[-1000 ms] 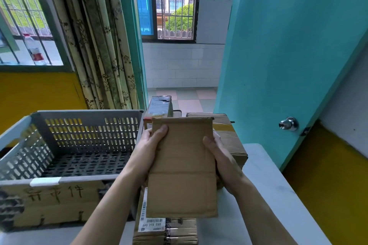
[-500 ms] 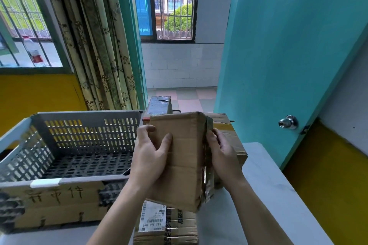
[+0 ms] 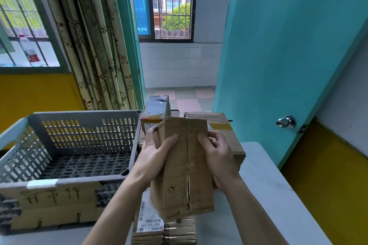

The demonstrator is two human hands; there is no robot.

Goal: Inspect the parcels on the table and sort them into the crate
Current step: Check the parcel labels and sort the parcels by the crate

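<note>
Gripping a tall brown cardboard parcel (image 3: pixel 182 165) upright above the white tabletop (image 3: pixel 264 195), left hand (image 3: pixel 154 157) and right hand (image 3: pixel 218 157) clamp its two sides, thumbs on the front face w/ a centre seam. Grey perforated plastic crate (image 3: pixel 79 145) sits at left on the table, holding no parcels. Labelled flat carton (image 3: pixel 159 228) lies beneath; more boxes (image 3: pixel 223 131) behind. Rm: teal door (image 3: pixel 278 55), yellow lower walls, floral curtain (image 3: pixel 95 45), barred windows.

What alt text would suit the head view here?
Both hands, left hand and right hand, hold a brown cardboard parcel upright above the white table. An empty grey crate sits to the left; more parcels lie behind and below.
</note>
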